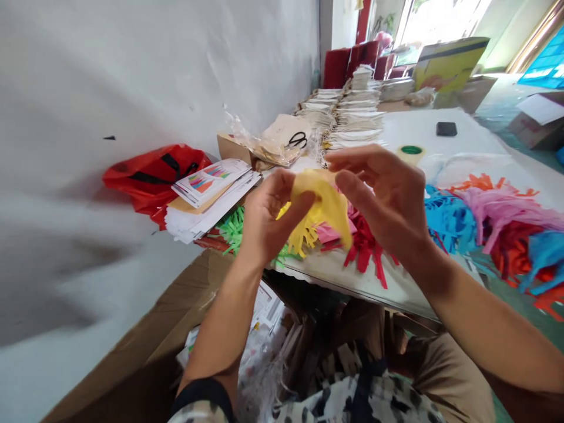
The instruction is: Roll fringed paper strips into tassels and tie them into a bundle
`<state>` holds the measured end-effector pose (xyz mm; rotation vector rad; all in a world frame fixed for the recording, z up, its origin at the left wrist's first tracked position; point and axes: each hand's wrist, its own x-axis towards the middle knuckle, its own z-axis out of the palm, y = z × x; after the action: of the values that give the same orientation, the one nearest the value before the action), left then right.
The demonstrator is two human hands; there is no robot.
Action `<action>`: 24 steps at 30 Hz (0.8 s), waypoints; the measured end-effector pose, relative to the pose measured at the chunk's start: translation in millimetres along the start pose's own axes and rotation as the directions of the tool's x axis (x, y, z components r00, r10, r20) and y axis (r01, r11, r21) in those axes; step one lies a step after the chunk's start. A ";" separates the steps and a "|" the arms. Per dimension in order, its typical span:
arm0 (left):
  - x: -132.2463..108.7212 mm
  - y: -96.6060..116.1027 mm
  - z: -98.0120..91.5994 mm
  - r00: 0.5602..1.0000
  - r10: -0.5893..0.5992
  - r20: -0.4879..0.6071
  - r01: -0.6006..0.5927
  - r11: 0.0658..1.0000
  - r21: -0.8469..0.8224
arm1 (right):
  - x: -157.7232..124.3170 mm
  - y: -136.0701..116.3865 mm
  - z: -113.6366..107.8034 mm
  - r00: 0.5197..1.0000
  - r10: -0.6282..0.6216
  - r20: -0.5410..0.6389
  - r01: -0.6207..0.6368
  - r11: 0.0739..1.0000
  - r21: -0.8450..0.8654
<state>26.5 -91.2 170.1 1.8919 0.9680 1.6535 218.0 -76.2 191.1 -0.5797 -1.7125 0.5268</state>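
Note:
A piece of yellow tissue paper (pixel 328 200), blurred and with its lower end hanging down, is held up over the table's near edge. My left hand (pixel 271 214) pinches it between thumb and fingers. Close to its right side is my right hand (pixel 383 194), thumb and fingers apart; whether the fingertips touch the paper I cannot tell. Below the hands lie fringed tissue bundles: green (pixel 232 229), yellow (pixel 304 232) and red (pixel 365 241).
More fringed bundles, blue (pixel 449 214) and pink (pixel 515 205), lie to the right. Printed sheets (pixel 211 188) and a red bag (pixel 150 176) are at left. Scissors (pixel 297 140), tape (pixel 411 151), a black phone-like object (pixel 446 128) and white stacks (pixel 356 111) stand farther back. A cardboard box (pixel 176 305) sits below.

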 end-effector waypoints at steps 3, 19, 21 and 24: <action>7.6 11.3 -9.6 0.993 -0.072 0.092 0.087 0.982 -0.168 | 5.2 0.3 -12.2 0.984 0.080 0.157 -0.097 0.990 0.102; 20.1 30.0 -10.2 0.832 -0.448 0.327 0.541 0.785 -0.301 | -21.4 34.6 -6.5 0.776 0.250 0.579 -0.604 0.557 0.570; 19.0 17.9 -7.8 0.794 -0.487 0.365 0.591 0.759 -0.273 | -35.9 43.9 -0.5 0.769 0.315 0.557 -0.638 0.437 0.634; 15.2 3.3 -3.6 0.759 -0.543 0.360 0.631 0.750 -0.198 | -58.1 49.5 3.3 0.711 0.418 0.566 -0.686 0.234 0.689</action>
<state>24.3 -82.4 183.3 1.3528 0.9865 1.0426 230.4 -74.8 115.6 -0.3207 -1.1217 1.9953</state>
